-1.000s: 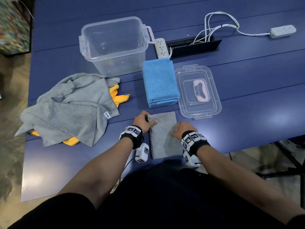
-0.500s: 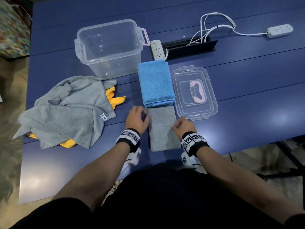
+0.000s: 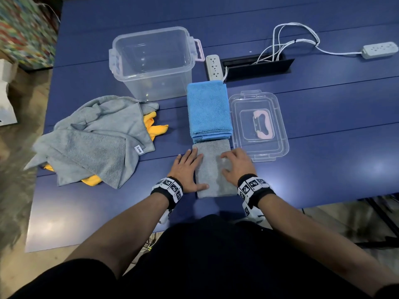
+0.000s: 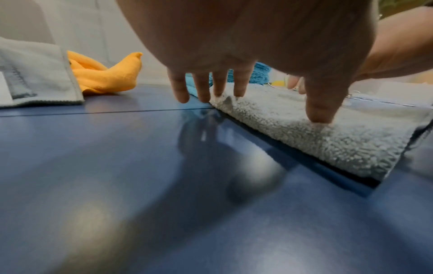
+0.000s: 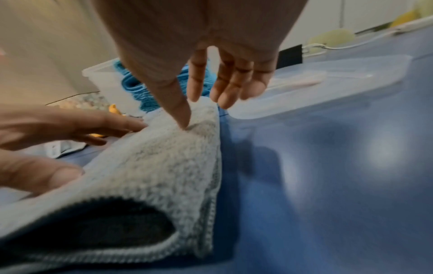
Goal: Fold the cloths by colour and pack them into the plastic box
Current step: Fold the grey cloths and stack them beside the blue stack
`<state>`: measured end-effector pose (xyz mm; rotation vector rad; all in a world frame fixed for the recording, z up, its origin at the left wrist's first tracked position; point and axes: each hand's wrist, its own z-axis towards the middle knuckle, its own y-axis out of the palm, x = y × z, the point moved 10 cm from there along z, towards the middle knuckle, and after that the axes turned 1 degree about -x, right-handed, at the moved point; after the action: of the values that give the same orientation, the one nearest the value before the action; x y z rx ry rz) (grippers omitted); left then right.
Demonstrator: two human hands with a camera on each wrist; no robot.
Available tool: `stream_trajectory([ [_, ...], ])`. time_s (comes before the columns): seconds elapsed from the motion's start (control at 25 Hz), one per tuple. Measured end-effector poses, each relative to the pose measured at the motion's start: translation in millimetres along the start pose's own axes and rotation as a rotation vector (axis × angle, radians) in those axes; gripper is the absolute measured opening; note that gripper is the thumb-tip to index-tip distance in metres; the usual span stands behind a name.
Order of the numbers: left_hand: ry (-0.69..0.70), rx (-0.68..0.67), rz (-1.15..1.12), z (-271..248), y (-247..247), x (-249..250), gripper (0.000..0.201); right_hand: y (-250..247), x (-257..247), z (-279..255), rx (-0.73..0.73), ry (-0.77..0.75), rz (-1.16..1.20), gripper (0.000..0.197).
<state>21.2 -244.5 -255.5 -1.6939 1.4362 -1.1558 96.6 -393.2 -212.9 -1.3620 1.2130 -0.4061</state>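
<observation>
Near edge of the blue bench (image 3: 323,169): folded grey cloth (image 3: 212,169), flanked by both hands. Left hand (image 3: 186,171) spread flat, fingertips and thumb on the cloth's left edge; right hand (image 3: 236,167) spread, fingers pressing its right side. Just beyond, touching: folded blue cloths (image 3: 208,111). Right of these, the clear lid (image 3: 259,126). Left, a loose heap of grey cloths (image 3: 92,139) over yellow cloths (image 3: 154,126). Farther: open plastic box (image 3: 153,61).

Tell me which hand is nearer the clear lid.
Right. The right hand rests on the folded grey cloth beside the clear lid; the left hand is across the cloth.
</observation>
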Motion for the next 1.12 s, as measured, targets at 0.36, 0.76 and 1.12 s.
stream_trajectory([
  [0.36,-0.013,-0.076,0.023,6.7,-1.4,14.8,0.132,22.0,-0.1,-2.9,-0.239,0.003,-0.187,0.072],
  [0.76,-0.148,0.169,-0.211,-25.5,-29.4,-54.5,0.107,12.1,-48.1,-0.5,-0.005,-0.037,-0.084,0.03],
  [1.12,-0.651,0.831,-0.18,-163.5,-120.1,-280.3,0.036,68.8,-200.3,33.7,-0.166,-0.094,0.181,0.034],
])
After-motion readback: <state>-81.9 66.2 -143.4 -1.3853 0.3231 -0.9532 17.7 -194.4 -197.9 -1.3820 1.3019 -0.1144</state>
